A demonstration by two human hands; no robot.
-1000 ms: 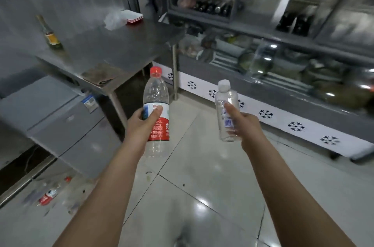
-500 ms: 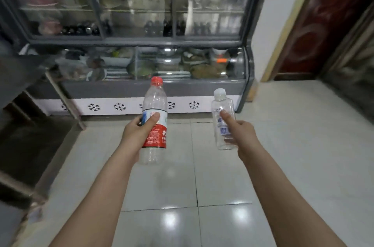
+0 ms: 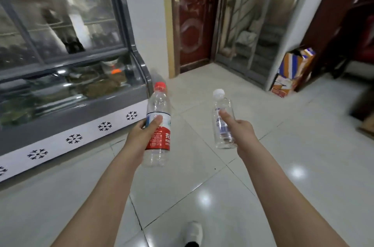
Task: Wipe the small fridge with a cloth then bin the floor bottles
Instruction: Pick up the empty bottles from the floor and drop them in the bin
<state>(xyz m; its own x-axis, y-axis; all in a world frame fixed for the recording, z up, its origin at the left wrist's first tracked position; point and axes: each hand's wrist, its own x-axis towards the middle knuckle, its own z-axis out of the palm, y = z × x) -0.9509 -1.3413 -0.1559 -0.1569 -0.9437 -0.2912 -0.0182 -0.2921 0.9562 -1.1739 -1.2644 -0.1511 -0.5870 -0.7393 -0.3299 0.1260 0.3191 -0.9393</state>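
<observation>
Display fridge (image 3: pixel 70 119) slid leftward; left fingers (image 3: pixel 155 124) grasp red-label bottle (image 3: pixel 159 142), right fingers (image 3: pixel 226 118) small bottle (image 3: pixel 220 140), carton (image 3: pixel 291 68) ahead.

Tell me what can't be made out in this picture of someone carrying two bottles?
Head view:
- No bin in frame, so its place is unknown.
- Red-capped bottle label: partly covered by the left hand; print too small.
- White-capped bottle label: too small; the right hand covers part.
- Display fridge contents: blurred behind glass reflections.
- Dark object at the right edge: cut off, blurred.
</observation>
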